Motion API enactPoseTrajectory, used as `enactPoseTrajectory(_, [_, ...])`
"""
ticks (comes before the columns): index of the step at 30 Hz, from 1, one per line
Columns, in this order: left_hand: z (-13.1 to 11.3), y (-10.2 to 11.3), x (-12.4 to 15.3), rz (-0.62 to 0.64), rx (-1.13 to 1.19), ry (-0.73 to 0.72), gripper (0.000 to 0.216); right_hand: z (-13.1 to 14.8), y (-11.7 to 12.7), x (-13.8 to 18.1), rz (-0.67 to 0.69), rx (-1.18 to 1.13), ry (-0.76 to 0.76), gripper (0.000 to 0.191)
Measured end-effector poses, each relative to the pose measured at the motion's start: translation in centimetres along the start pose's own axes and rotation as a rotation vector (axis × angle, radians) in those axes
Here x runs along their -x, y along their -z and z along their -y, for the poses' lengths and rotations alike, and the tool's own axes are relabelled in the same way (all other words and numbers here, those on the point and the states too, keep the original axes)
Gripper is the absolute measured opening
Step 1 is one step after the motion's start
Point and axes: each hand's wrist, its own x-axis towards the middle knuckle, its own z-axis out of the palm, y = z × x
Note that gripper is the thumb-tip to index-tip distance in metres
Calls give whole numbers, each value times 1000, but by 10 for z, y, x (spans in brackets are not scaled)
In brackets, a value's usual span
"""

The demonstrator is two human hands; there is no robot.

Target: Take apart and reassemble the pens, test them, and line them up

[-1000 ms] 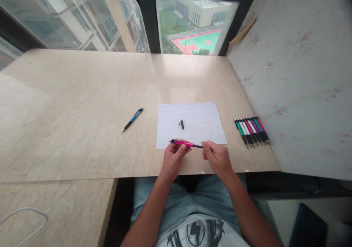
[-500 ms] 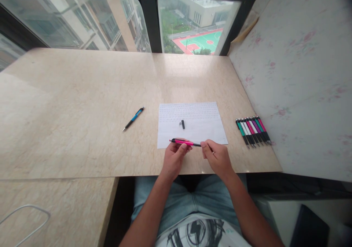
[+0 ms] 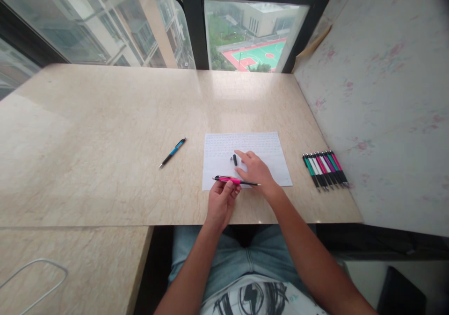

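Observation:
A pink and black pen (image 3: 234, 181) lies sideways in my left hand (image 3: 221, 203), held between thumb and fingers with its thin tip pointing right. My right hand (image 3: 257, 171) is over the sheet of paper (image 3: 215, 168), its thumb and index finger spread on either side of a small black pen grip (image 3: 235, 160). Whether the fingers touch the grip I cannot tell. Just left of that grip is a tiny metallic pen tip (image 3: 231, 159). The upper half of the paper carries rows of handwriting.
A blue and black pen (image 3: 172, 153) lies left of the paper. Several pens (image 3: 324, 168) in green, white, pink and purple lie side by side at right, near the papered wall (image 3: 386, 118). A white cable (image 3: 52, 264) rests on the lower surface at left.
My right hand has left the pen's tip end and moved up and left to the black grip, its fingers opening. My left hand still holds the pink pen, shifted slightly left.

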Motion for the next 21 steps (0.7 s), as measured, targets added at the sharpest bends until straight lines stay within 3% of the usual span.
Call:
enactPoseTrajectory(5, [1, 1, 0, 13, -20, 19, 24, 1, 1, -13, 57, 83, 34, 40])
enactPoseTrajectory(9, [1, 1, 0, 0, -38, 14, 24, -6, 7, -4, -34, -5, 67, 35])
enactPoseTrajectory(11, [0, 0, 0, -4, -44, 16, 24, -12, 11, 10, -100, -124, 66, 37])
enactPoseTrajectory(17, [-1, -2, 0, -27, -53, 19, 21, -30, 31, 69, -246, -527, -125, 34])
enactPoseTrajectory(21, [0, -1, -1, -37, -52, 10, 20, -34, 44, 98, -338, -601, -215, 12])
